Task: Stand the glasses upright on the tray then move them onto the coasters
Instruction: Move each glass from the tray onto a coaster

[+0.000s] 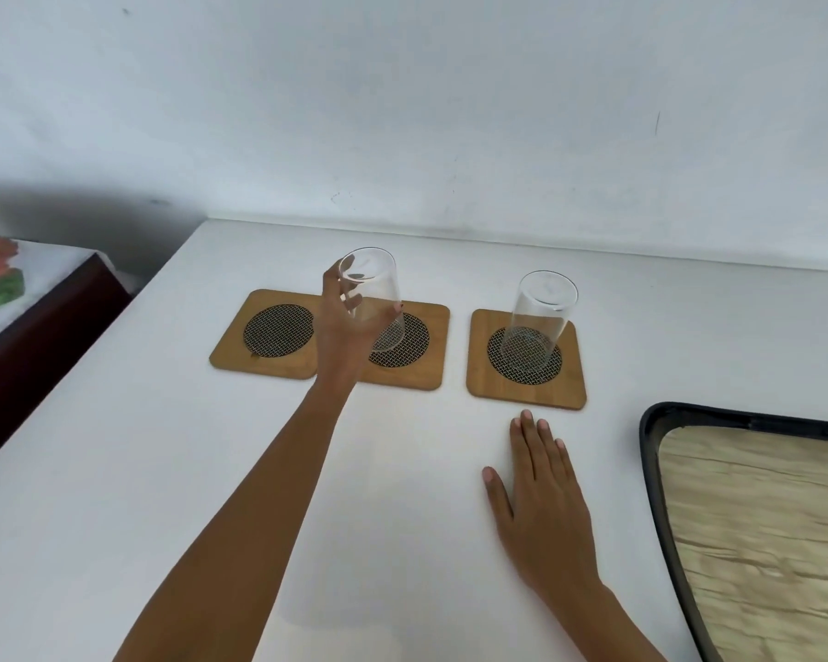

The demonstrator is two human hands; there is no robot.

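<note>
Three wooden coasters with dark mesh centres lie in a row on the white table. The left coaster (pixel 264 334) holds nothing. My left hand (pixel 345 327) grips a clear glass (pixel 376 298), upright and slightly tilted, over the middle coaster (pixel 421 346); whether its base touches the coaster I cannot tell. A second clear glass (pixel 536 322) stands upright on the right coaster (pixel 527 379). My right hand (pixel 541 499) lies flat on the table, fingers apart, in front of the right coaster. The tray (pixel 651 451), black-rimmed with a wood-grain floor, sits at the right edge with no glass on its visible part.
A white wall runs close behind the coasters. Left of the table stands a dark wooden piece of furniture (pixel 39 346) with a flowered cloth on top. The table's left edge runs diagonally toward me.
</note>
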